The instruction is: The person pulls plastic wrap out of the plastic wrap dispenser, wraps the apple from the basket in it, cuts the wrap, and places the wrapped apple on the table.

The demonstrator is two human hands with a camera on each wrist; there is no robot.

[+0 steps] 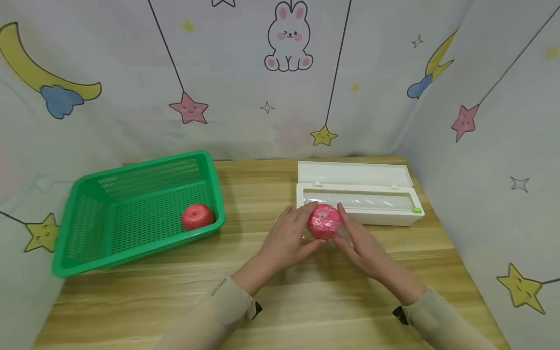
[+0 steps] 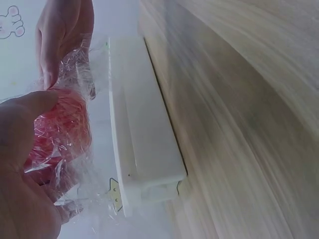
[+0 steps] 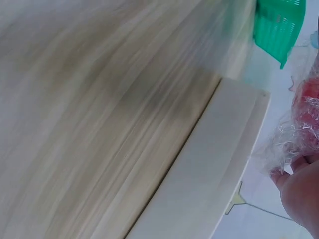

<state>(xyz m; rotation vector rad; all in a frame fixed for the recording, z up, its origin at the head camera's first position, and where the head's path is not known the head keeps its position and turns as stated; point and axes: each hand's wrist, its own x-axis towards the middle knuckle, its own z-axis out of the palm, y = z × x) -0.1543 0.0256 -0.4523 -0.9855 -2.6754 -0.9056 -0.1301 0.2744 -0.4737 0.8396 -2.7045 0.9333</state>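
With our left hand (image 1: pixel 286 237) and right hand (image 1: pixel 364 247) gripping the round red fruit (image 1: pixel 324 221), we risk tearing its transparent plastic film (image 3: pixel 288 142) by overtightening.

I count two red fruits (image 1: pixel 324 222) (image 1: pixel 198 217), two hands (image 1: pixel 285 238) (image 1: pixel 365 247), one green basket (image 1: pixel 140 223), one white box (image 1: pixel 356 174), one clear roll (image 1: pixel 380 201) and one bench (image 1: pixel 332 311).
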